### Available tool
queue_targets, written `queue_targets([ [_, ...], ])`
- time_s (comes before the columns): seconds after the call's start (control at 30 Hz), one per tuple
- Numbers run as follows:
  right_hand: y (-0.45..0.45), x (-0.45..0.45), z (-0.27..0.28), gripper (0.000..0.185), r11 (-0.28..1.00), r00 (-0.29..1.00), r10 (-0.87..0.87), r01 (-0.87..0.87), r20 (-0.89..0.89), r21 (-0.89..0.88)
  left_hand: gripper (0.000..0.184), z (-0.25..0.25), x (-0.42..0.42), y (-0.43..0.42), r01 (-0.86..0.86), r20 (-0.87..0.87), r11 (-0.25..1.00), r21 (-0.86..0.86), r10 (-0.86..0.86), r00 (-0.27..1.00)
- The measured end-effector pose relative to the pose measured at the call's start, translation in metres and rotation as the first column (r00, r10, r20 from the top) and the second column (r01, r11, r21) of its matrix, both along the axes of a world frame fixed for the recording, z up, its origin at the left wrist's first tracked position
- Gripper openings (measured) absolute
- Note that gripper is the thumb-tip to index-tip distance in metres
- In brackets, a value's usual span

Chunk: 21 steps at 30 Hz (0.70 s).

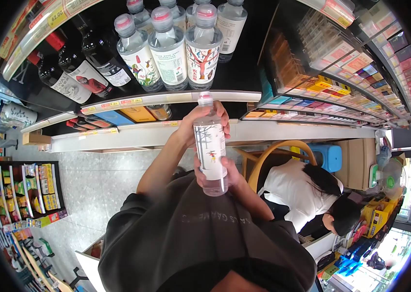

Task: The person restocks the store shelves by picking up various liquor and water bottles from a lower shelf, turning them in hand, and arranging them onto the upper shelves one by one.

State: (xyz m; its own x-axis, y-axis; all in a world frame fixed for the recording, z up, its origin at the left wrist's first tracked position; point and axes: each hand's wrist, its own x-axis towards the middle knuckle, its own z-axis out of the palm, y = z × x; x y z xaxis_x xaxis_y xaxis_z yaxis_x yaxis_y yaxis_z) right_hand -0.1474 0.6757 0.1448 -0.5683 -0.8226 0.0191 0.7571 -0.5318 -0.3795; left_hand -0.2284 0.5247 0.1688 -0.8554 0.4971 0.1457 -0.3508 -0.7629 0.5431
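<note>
A clear water bottle (210,152) with a pink-and-white cap and a white label of trees and a small red figure stands upright before my chest. My left hand (190,127) is closed around its upper part, just under the cap, with fingertips showing on the far side. Lower down, my right hand (231,173) wraps round the bottle near its base. Just beyond my hands, similar water bottles (202,51) with pink caps and illustrated labels stand on the shelf.
Dark wine bottles (97,53) stand to the left on the same shelf (176,99). A rack of small packs (332,73) is at right. Beside a wooden chair (259,160), a person in a white top (293,187) bends forward. A snack shelf (25,190) is at far left.
</note>
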Motion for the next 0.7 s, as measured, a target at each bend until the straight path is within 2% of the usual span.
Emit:
queue_targets([
  [0.03,0.002,-0.005,0.0,0.067,0.998,0.995,-0.009,0.014,-0.098,0.056,0.035,0.0,0.0,-0.001,-0.001,-0.025,0.999,-0.044,0.0,1.0],
  [0.1,0.004,-0.006,-0.003,0.066,0.997,0.996,-0.013,0.02,-0.089,0.072,0.038,0.0,0.0,-0.002,-0.014,-0.042,0.994,-0.11,0.01,0.999],
  [0.17,0.007,-0.007,-0.002,0.065,0.996,0.997,-0.019,0.026,-0.079,0.085,0.036,-0.001,-0.001,-0.004,-0.014,-0.04,0.995,-0.097,0.01,0.999],
  [0.23,0.008,-0.01,0.005,0.062,0.965,0.982,-0.065,0.106,-0.175,0.242,0.034,0.0,-0.001,-0.004,-0.007,-0.042,0.996,-0.085,0.003,0.999],
  [0.27,0.009,-0.011,0.008,0.062,0.964,0.982,-0.066,0.107,-0.175,0.242,0.032,0.003,0.001,-0.003,-0.112,0.014,0.984,-0.141,0.115,0.993],
  [0.3,0.009,-0.012,0.011,0.059,0.895,0.965,-0.102,0.195,-0.242,0.4,0.031,0.006,0.005,-0.002,-0.211,0.064,0.956,-0.202,0.228,0.972],
  [0.33,0.009,-0.013,0.013,0.058,0.793,0.941,-0.125,0.285,-0.313,0.539,0.031,0.008,0.01,0.001,-0.21,0.064,0.957,-0.202,0.227,0.972],
  [0.37,0.009,-0.015,0.009,0.058,0.792,0.941,-0.128,0.288,-0.314,0.539,0.033,0.01,0.015,0.005,-0.359,-0.046,0.855,-0.374,0.369,0.928],
  [0.4,0.009,-0.016,0.003,0.057,0.705,0.866,-0.126,0.421,-0.483,0.571,0.037,0.013,0.02,0.009,-0.496,-0.179,0.7,-0.514,0.478,0.86],
  [0.43,0.008,-0.016,-0.001,0.056,0.611,0.767,-0.098,0.55,-0.634,0.57,0.043,0.016,0.025,0.014,-0.544,-0.189,0.659,-0.519,0.532,0.825],
  [0.57,0.005,-0.01,0.003,0.054,0.531,0.736,-0.052,0.593,-0.675,0.606,0.039,0.011,0.024,0.021,-0.556,-0.126,0.638,-0.532,0.59,0.797],
  [0.67,0.004,-0.011,0.005,0.053,0.546,0.757,-0.045,0.565,-0.651,0.619,0.042,0.011,0.019,0.019,-0.525,-0.06,0.647,-0.553,0.598,0.799],
  [0.7,0.004,-0.01,0.0,0.051,0.646,0.828,-0.148,0.495,-0.541,0.581,0.041,0.013,0.018,0.017,-0.481,0.002,0.669,-0.566,0.585,0.811],
])
